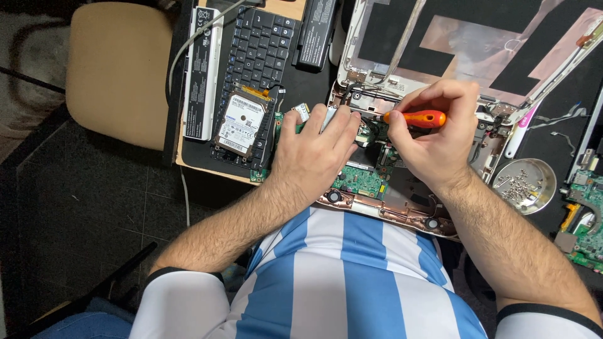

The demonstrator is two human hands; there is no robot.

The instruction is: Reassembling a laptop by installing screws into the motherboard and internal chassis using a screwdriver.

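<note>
My right hand (433, 135) grips an orange-handled screwdriver (416, 118), its shaft pointing left into an opened laptop chassis (402, 210). A green circuit board (359, 181) lies inside the chassis, partly hidden by both hands. My left hand (314, 150) presses flat on the left part of the chassis, fingers resting beside the screwdriver tip. The tip itself is hidden between my fingers.
A hard drive (242, 124) sits on a loose black keyboard (260, 47), with two battery packs (201, 75) beside it. A metal bowl of screws (524, 185) stands at right, near another green board (584, 216). A tan chair seat (119, 69) is at left.
</note>
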